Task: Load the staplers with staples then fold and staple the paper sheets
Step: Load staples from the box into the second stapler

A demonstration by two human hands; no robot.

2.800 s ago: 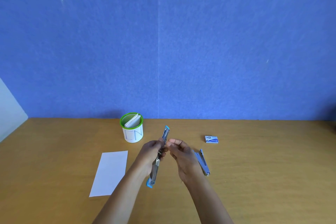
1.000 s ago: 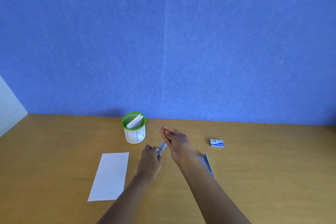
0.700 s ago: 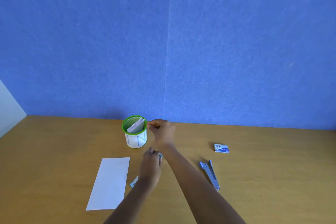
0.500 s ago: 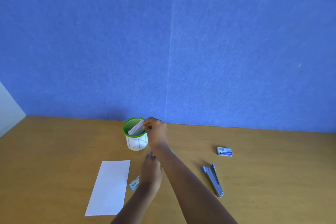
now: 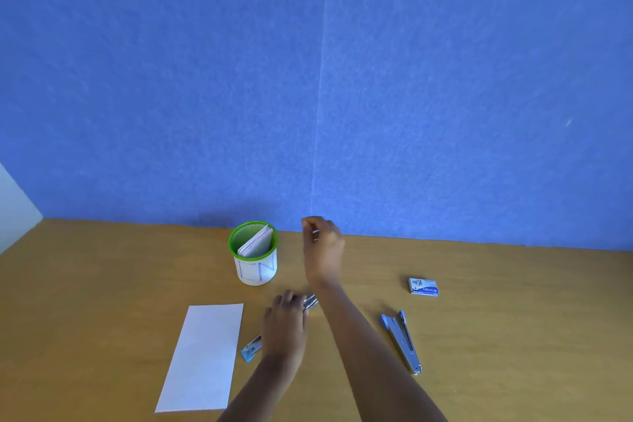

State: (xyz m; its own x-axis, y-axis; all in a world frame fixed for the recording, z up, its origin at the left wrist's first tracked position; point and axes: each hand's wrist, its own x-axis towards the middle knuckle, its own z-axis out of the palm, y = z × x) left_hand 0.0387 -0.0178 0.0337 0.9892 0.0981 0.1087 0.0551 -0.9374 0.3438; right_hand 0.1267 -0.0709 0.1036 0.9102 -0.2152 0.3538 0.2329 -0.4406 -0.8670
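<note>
Bench [image 5: 513, 336] wood. Paper sheet [image 5: 202, 358] flat, near left. Green-rimmed cup [image 5: 257, 272] beyond it, folded papers [image 5: 257, 243] inside. My left hand [image 5: 286, 325] lies over blue-tipped stapler [image 5: 251, 350] on bench, fingers [image 5: 290, 297] curled round it. My right hand [image 5: 323, 245] raised right of cup, fingers curled; whether pinching anything, cannot tell. Open stapler [image 5: 400, 341] lies right, staple box [image 5: 423, 286] beyond it.

A cup [image 5: 255, 271] stood at the back of the tabletop [image 5: 102, 284] with folded papers [image 5: 257, 243] in it, and a paper sheet [image 5: 202, 356] lay before it to the left. Right of the sheet a stapler [image 5: 251, 349] lay under the left grip [image 5: 286, 325]; farther right lay a second stapler [image 5: 400, 339], a staple box [image 5: 423, 286] behind it.
</note>
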